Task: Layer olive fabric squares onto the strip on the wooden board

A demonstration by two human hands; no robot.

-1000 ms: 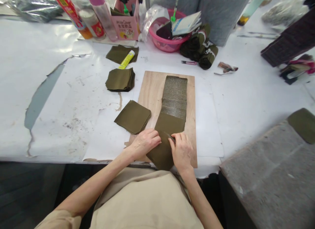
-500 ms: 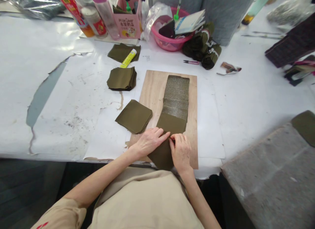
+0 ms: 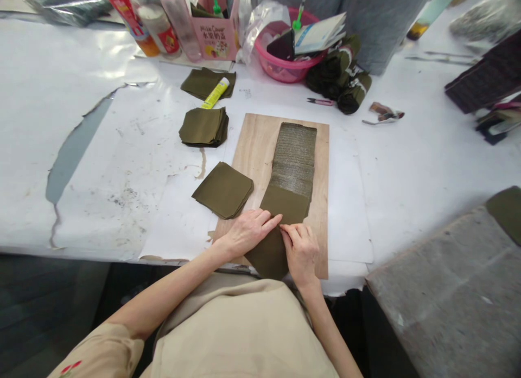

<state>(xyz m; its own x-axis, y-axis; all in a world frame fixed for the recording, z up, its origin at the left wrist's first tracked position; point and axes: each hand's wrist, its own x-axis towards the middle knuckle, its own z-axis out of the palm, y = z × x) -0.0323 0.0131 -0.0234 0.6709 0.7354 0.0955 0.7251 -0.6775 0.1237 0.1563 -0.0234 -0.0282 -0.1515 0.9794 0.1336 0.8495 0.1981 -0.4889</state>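
A dark olive fabric piece (image 3: 267,256) lies at the near end of the wooden board (image 3: 254,145), partly hanging toward my body. My right hand (image 3: 301,250) pinches its upper edge between thumb and fingertips. Just to the left, my left hand (image 3: 249,231) is closed over the same edge, its thumb stretched toward the right fingertips; the fingers' undersides are hidden. Beyond both hands, a column of overlapping olive pieces (image 3: 293,158) runs up the board, the far ones greyish and streaked, the nearest one plain. A stack of olive fabric pieces (image 3: 223,191) overlaps the board's left edge.
Farther left are another fabric stack (image 3: 203,127) and a yellow glue tube (image 3: 215,93) on more fabric. At the back stand a pink basin (image 3: 280,69), a pink box (image 3: 215,39), bottles and olive bundles (image 3: 354,93). Thread snips (image 3: 321,102) lie before them. A grey panel (image 3: 451,291) is at right.
The camera view has shifted slightly, so the far objects appear a little more to the right. Both hands stay at the fabric edge; my right fingertips have moved slightly.
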